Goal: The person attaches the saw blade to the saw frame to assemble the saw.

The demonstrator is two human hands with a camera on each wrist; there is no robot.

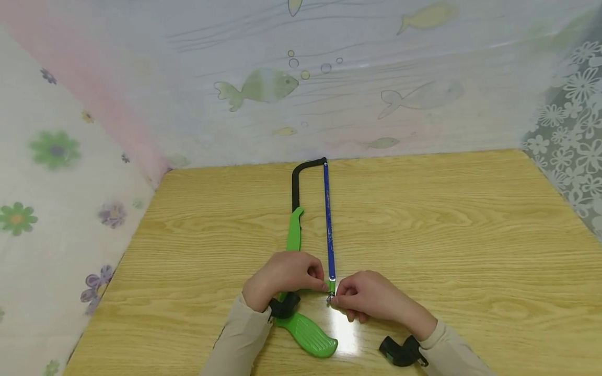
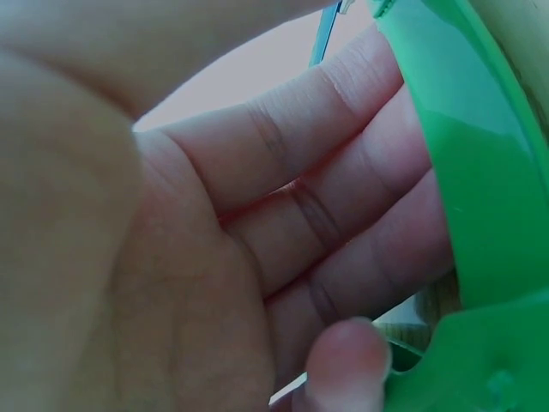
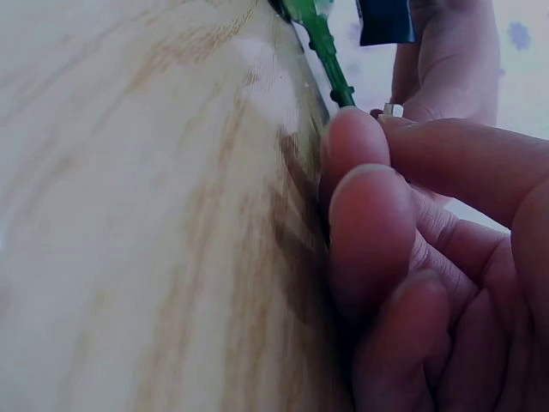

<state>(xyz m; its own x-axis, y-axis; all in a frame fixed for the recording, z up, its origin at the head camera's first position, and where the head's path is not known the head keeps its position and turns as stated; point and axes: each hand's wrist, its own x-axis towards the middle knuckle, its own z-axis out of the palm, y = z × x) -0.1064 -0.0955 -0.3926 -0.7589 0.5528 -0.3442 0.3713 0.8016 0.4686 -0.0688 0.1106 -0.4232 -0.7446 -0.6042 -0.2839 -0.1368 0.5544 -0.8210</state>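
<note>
A hacksaw lies flat on the table, with a green handle (image 1: 308,334), a black bow (image 1: 296,188) and a blue blade (image 1: 328,219). My left hand (image 1: 287,274) reaches across the green frame, its fingers curled around the green part (image 2: 472,172) in the left wrist view. Its index finger and thumb are by the green blade holder (image 1: 332,285) at the blade's near end. My right hand (image 1: 373,295) pinches the small metal wing nut (image 1: 330,299) just below that holder. In the right wrist view, fingertips (image 3: 373,223) partly hide the nut.
Black wrist cameras (image 1: 400,351) are strapped to both wrists. The wood-grain table (image 1: 447,219) meets a fish-patterned curtain (image 1: 263,89) at its back edge, near the bow's tip. Flowered sheets (image 1: 56,209) hang at the sides.
</note>
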